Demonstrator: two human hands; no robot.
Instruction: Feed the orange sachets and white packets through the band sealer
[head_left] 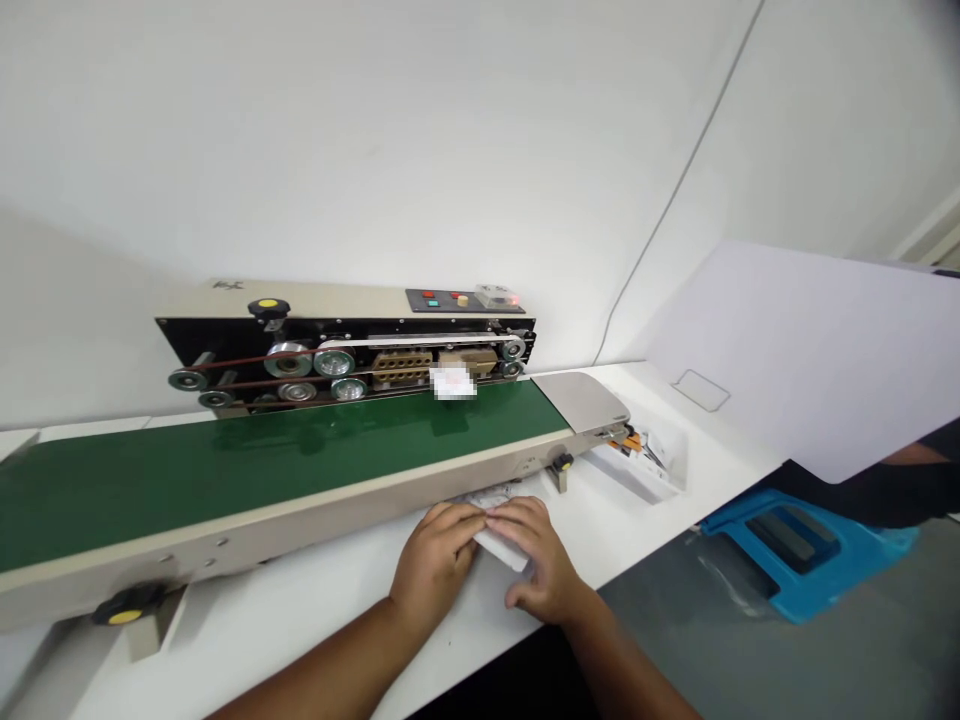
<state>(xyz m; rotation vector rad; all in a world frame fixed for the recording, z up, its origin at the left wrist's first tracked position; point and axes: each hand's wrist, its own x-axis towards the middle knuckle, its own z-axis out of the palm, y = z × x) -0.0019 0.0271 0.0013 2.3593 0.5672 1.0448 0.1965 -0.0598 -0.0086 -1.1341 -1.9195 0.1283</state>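
Note:
My left hand [437, 557] and my right hand [541, 560] meet on the white table [315, 610], just in front of the sealing machine's conveyor. Both are closed around a small white packet [501, 546] that lies between them, with its far end showing near the machine's base. The fingers of both hands curl over the packet, which is mostly hidden under them.
A band sealer [352, 350] with a green conveyor belt [285, 450] runs across the table. A white tray [652, 455] sits at the belt's right end. A large white sheet [810, 350] leans at the right, above a blue object [802, 545] on the grey floor.

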